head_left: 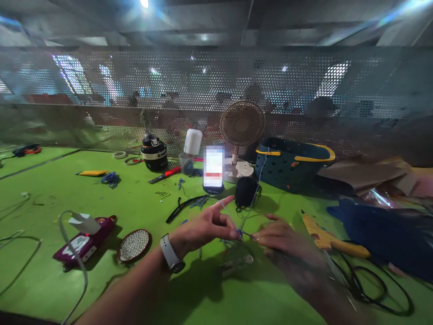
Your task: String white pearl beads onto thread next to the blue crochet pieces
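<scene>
Low over the green table [50,194], the left hand [206,225] pinches a blue thread [241,233] between thumb and curled fingers, index straight. The right hand [284,239] meets it with bunched fingertips, too blurred to judge their grip. Farther off the thread passes a black yarn ball [246,192], where a snag could tug it free.

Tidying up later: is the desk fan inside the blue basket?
No, the desk fan stands on the green table beside the blue basket.
</scene>
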A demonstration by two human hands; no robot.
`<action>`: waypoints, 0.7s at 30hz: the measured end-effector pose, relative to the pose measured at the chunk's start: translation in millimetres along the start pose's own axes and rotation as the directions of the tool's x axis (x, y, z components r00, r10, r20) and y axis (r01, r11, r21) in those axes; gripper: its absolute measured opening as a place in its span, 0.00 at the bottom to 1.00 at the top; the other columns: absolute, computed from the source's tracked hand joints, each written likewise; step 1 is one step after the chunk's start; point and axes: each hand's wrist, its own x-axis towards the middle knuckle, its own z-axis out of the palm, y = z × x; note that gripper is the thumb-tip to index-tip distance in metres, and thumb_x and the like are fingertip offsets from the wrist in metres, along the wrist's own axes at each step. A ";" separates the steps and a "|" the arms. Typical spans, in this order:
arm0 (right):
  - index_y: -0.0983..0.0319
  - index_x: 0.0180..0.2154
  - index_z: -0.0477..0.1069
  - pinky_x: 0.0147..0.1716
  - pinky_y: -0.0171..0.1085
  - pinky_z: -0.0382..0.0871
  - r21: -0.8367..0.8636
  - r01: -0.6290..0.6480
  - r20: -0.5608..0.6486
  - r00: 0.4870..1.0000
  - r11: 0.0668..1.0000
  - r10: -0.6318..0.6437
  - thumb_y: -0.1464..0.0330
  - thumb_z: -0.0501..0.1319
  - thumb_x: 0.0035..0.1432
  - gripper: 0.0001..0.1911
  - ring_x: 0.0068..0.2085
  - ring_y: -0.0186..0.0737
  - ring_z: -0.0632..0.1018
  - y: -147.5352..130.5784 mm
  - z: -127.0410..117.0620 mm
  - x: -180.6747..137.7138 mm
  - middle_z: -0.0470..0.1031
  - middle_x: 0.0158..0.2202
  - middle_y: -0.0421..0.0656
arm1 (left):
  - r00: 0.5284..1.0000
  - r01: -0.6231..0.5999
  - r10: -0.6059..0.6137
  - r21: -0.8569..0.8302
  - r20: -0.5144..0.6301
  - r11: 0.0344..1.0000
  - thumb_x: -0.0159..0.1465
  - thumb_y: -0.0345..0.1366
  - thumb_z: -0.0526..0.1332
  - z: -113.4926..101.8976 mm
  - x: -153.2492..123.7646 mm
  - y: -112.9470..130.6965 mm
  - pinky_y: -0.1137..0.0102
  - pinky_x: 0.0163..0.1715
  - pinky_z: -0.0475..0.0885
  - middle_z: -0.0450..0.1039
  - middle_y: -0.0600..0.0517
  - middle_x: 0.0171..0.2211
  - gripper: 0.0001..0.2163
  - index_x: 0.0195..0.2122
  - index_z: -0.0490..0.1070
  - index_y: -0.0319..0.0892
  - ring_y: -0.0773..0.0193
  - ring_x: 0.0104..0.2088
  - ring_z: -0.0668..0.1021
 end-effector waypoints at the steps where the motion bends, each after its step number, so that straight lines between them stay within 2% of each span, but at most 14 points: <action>1: 0.55 0.42 0.74 0.49 0.50 0.66 0.017 -0.012 0.004 1.000 1.000 0.012 0.67 0.59 0.63 0.07 0.33 0.40 0.80 -0.2 -0.3 0.4 0.81 0.34 0.40 | 1.000 0.001 -0.001 -0.003 0.001 1.000 0.49 0.22 0.71 0.3 0.0 0.0 0.71 0.35 0.68 0.77 0.55 0.27 0.51 0.67 0.40 0.39 0.68 0.28 0.78; 6: 0.54 0.40 0.75 0.45 0.49 0.71 0.061 -0.076 -0.027 0.997 0.995 0.078 0.67 0.59 0.63 0.07 0.32 0.41 0.80 0.3 -0.6 -0.6 0.80 0.32 0.39 | 1.000 -0.002 0.002 -0.008 0.008 1.000 0.49 0.21 0.70 1.2 -0.6 -0.6 0.72 0.35 0.68 0.77 0.55 0.27 0.49 0.67 0.42 0.38 0.69 0.28 0.78; 11: 0.55 0.40 0.75 0.49 0.49 0.70 0.106 -0.167 -0.007 0.986 0.980 0.169 0.66 0.60 0.62 0.06 0.34 0.41 0.80 2.9 0.4 -7.5 0.80 0.34 0.40 | 1.000 0.001 -0.001 -0.010 0.013 1.000 0.49 0.21 0.70 0.9 -0.7 -1.3 0.72 0.35 0.69 0.77 0.55 0.27 0.47 0.67 0.44 0.39 0.69 0.28 0.78; 17: 0.54 0.38 0.76 0.50 0.48 0.71 0.171 -0.214 -0.030 0.975 0.962 0.222 0.67 0.61 0.61 0.05 0.35 0.40 0.79 6.3 -0.7 -10.2 0.79 0.32 0.39 | 1.000 -0.001 0.001 0.008 0.014 1.000 0.49 0.22 0.71 -1.2 0.0 -1.5 0.72 0.34 0.69 0.76 0.55 0.27 0.47 0.66 0.45 0.39 0.69 0.28 0.77; 21: 0.56 0.36 0.77 0.43 0.45 0.76 0.250 -0.357 -0.038 0.925 0.900 0.378 0.67 0.62 0.60 0.05 0.40 0.43 0.80 14.4 2.9 -19.5 0.80 0.34 0.41 | 1.000 -0.020 0.020 0.059 0.010 0.998 0.50 0.22 0.70 2.8 -0.8 -0.2 0.72 0.34 0.70 0.75 0.55 0.27 0.46 0.66 0.47 0.41 0.69 0.28 0.77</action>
